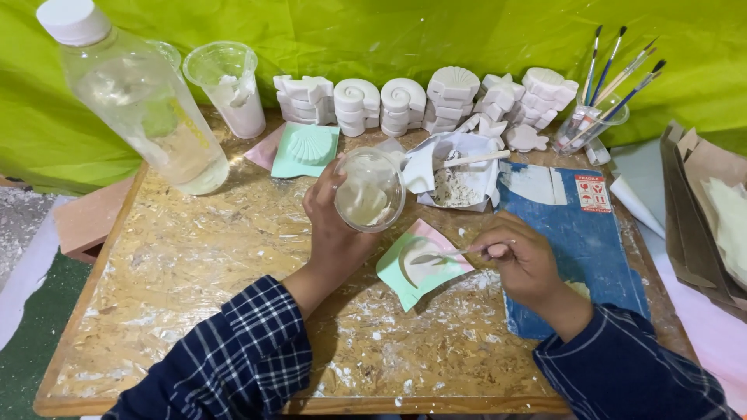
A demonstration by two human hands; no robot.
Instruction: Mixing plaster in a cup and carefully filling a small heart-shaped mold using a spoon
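- Near edge of the surface point(194, 311): bare board in front of both sleeves.
- Right hand point(523, 260): fingers pinch a small spatula point(436, 257) over the green mould point(420, 268).
- Left hand point(331, 225): fingers wrap a clear cup point(369, 190), tilted above the mould.
- Far edge: plaster shell casts point(405, 105) stand crowded in a row.

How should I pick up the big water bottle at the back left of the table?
Grip the clear plastic bottle around its round middle, coming in from the table's open front-left side. It looks tall and smooth, and in this view it leans, so a wrap around the body probably holds steadier than pinching the small white cap.
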